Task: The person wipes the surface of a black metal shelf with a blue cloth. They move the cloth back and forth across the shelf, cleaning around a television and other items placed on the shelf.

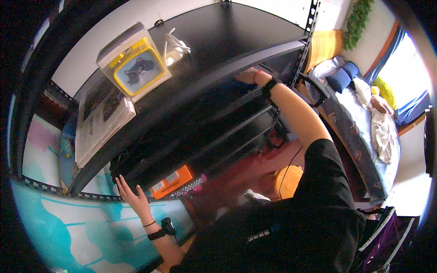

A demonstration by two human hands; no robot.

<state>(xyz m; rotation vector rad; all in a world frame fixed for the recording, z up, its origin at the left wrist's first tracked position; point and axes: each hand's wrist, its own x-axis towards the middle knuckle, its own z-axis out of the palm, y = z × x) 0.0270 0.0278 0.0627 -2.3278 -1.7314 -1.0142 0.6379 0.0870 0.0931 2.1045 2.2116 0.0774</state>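
Note:
A black shelf unit with perforated metal uprights stands before me. My left hand [132, 197] is by its lower-left upright, with fingers apart and nothing in them. My right hand [248, 75] reaches in below the front edge of the black top board [235, 30]. It is blurred and partly in shadow, so whether it holds anything is unclear. Near it, in the lower compartment, lies a dark perforated item [244, 97]. On the top board are a clear-sided box with a yellow-framed cat picture [138, 71], a white charger with cable [175, 51] and stacked newspapers [102, 128].
An orange box [171, 182] lies low beside a black-and-white checked item [189, 187]. A round yellow stool [287, 182] stands on the reddish floor [232, 177], with a dark cable passing over it. At right is a bed [358, 112] with pillows; a painted panel [112, 232] borders the left.

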